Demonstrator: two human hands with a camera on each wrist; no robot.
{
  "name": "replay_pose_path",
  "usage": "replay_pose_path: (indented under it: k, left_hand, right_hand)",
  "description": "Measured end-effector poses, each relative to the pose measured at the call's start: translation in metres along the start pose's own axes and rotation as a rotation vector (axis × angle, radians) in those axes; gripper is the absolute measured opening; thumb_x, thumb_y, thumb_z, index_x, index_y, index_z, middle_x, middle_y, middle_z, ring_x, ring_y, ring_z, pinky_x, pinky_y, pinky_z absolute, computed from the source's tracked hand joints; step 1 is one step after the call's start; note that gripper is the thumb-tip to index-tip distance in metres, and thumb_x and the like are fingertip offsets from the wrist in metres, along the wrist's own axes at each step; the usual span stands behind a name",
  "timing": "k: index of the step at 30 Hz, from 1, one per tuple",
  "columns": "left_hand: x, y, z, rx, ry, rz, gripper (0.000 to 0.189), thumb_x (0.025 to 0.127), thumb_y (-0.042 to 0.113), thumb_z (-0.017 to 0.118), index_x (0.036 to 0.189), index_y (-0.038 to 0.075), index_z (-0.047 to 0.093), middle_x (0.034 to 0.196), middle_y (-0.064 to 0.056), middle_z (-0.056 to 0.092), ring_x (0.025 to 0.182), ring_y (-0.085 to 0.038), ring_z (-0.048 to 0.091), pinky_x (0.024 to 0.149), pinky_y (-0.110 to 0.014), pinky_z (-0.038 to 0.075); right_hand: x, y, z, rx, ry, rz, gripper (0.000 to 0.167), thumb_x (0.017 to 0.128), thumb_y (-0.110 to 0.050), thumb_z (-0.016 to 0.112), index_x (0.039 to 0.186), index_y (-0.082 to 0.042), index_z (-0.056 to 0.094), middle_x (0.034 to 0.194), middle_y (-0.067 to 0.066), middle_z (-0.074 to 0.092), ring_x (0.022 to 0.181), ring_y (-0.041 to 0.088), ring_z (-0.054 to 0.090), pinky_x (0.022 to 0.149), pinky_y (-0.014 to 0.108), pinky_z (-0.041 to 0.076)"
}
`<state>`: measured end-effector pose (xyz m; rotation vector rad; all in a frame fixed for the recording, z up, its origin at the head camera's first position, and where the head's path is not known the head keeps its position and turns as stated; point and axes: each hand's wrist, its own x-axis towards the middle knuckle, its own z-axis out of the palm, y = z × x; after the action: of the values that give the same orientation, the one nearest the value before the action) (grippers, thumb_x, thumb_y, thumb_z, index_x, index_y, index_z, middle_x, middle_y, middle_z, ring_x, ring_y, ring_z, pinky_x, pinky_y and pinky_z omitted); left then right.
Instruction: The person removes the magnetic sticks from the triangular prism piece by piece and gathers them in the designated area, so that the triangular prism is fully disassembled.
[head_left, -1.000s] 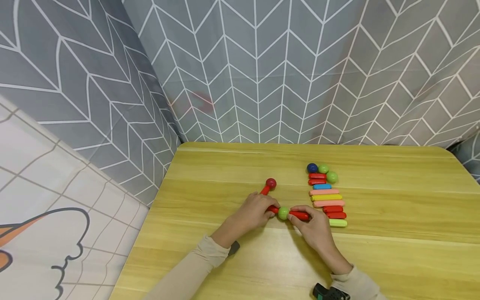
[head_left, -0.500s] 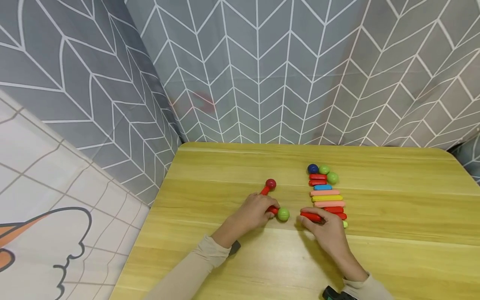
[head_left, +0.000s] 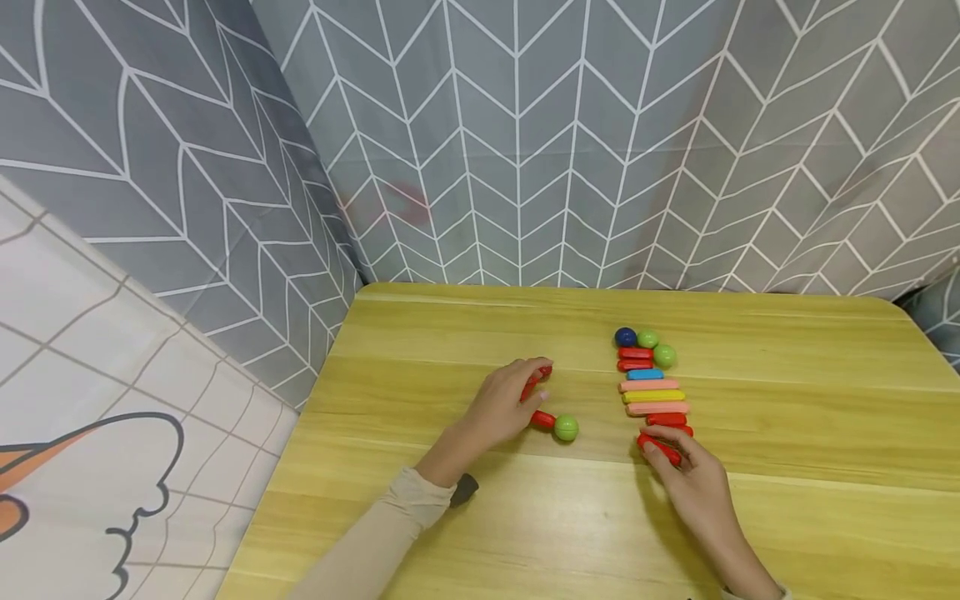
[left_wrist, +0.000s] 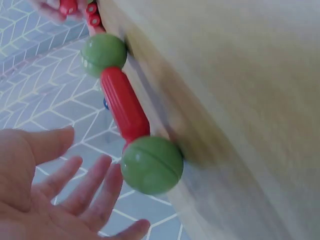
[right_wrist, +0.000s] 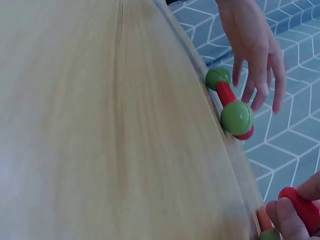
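Note:
In the head view my left hand (head_left: pixel 498 408) hovers over a joined toy piece, fingers spread and holding nothing. The left wrist view shows that piece as a red stick (left_wrist: pixel 125 105) between two green balls (left_wrist: pixel 152 165); the fingers are close beside the nearer ball. Another red stick ends in a red ball (head_left: pixel 545 370), partly hidden under the left fingers. My right hand (head_left: pixel 697 479) pinches a loose red stick (head_left: pixel 660 451) between thumb and fingers, just in front of the row of sticks. The right wrist view shows this red stick (right_wrist: pixel 300 207) in its fingertips.
A row of sticks lies right of centre: red, a blue stick (head_left: pixel 645 374), pink, a yellow stick (head_left: pixel 654 396). Behind it sit a dark blue ball (head_left: pixel 626 337) and two green balls (head_left: pixel 664 356). The wooden table (head_left: pixel 825 400) meets a patterned curtain (head_left: pixel 525 150) at the back.
My right hand has drawn the red stick away from the green ball, rightward to the row. My left hand has let go of the joined piece and moved slightly farther back.

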<state>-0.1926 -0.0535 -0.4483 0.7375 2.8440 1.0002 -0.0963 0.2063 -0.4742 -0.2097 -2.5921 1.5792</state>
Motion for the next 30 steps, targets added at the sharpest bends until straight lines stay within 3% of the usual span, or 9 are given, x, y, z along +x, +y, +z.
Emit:
replay_pose_path:
  k: [3, 8, 13, 15, 18, 24, 30]
  left_hand:
    - [0.001, -0.002, -0.002, 0.006, 0.030, -0.058, 0.045, 0.095, 0.015, 0.069, 0.138, 0.013, 0.057, 0.123, -0.008, 0.066, 0.106, -0.023, 0.061, 0.093, -0.039, 0.051]
    - [0.000, -0.005, -0.002, 0.046, -0.024, -0.128, 0.042, 0.094, 0.014, 0.070, 0.135, 0.012, 0.060, 0.120, -0.006, 0.065, 0.096, -0.018, 0.057, 0.083, -0.032, 0.050]
    - [0.000, -0.007, -0.001, 0.046, -0.047, -0.156, 0.041, 0.094, 0.012, 0.069, 0.135, 0.011, 0.061, 0.113, -0.005, 0.064, 0.091, -0.017, 0.055, 0.078, -0.029, 0.049]
    - [0.000, -0.008, 0.000, 0.044, -0.048, -0.161, 0.042, 0.095, 0.012, 0.068, 0.136, 0.010, 0.060, 0.113, -0.006, 0.065, 0.091, -0.017, 0.056, 0.077, -0.029, 0.049]
    - [0.001, -0.009, 0.002, 0.041, -0.052, -0.165, 0.045, 0.095, 0.011, 0.067, 0.139, 0.009, 0.057, 0.117, -0.007, 0.066, 0.095, -0.019, 0.060, 0.080, -0.032, 0.052]
    - [0.001, -0.010, 0.004, 0.047, -0.053, -0.173, 0.054, 0.097, 0.012, 0.066, 0.146, 0.002, 0.048, 0.125, -0.010, 0.066, 0.104, -0.023, 0.064, 0.089, -0.040, 0.055]
    - [0.002, -0.011, 0.005, 0.044, -0.057, -0.170, 0.052, 0.097, 0.014, 0.065, 0.145, 0.002, 0.049, 0.123, -0.011, 0.067, 0.104, -0.023, 0.065, 0.088, -0.041, 0.056]
  right_hand:
    - [0.000, 0.004, -0.005, 0.001, 0.007, 0.058, 0.029, 0.095, -0.022, 0.071, 0.118, -0.005, 0.069, 0.107, -0.012, 0.072, 0.090, -0.014, 0.062, 0.074, 0.010, 0.053]
    - [-0.002, 0.009, -0.014, -0.058, 0.018, 0.145, 0.034, 0.089, -0.028, 0.078, 0.115, -0.007, 0.072, 0.111, -0.001, 0.071, 0.086, -0.014, 0.063, 0.070, 0.012, 0.054]
    - [-0.004, 0.014, -0.021, -0.104, 0.023, 0.132, 0.033, 0.085, -0.029, 0.081, 0.111, -0.009, 0.074, 0.099, -0.018, 0.068, 0.085, -0.016, 0.062, 0.069, 0.012, 0.053]
    - [-0.006, 0.015, -0.023, -0.124, 0.017, 0.111, 0.031, 0.084, -0.028, 0.082, 0.108, -0.010, 0.075, 0.095, -0.019, 0.066, 0.086, -0.017, 0.061, 0.070, 0.010, 0.052]
    - [-0.007, 0.019, -0.026, -0.176, 0.013, 0.102, 0.031, 0.082, -0.031, 0.084, 0.106, -0.013, 0.076, 0.098, -0.013, 0.067, 0.086, -0.020, 0.057, 0.071, 0.008, 0.051]
    - [-0.007, 0.022, -0.031, -0.214, 0.043, 0.135, 0.038, 0.078, -0.032, 0.087, 0.108, -0.012, 0.074, 0.103, 0.004, 0.076, 0.076, -0.016, 0.060, 0.062, 0.016, 0.052]
    - [-0.007, 0.026, -0.033, -0.280, 0.089, 0.044, 0.035, 0.078, -0.028, 0.087, 0.104, -0.009, 0.075, 0.097, 0.013, 0.077, 0.070, -0.014, 0.056, 0.061, 0.013, 0.048]
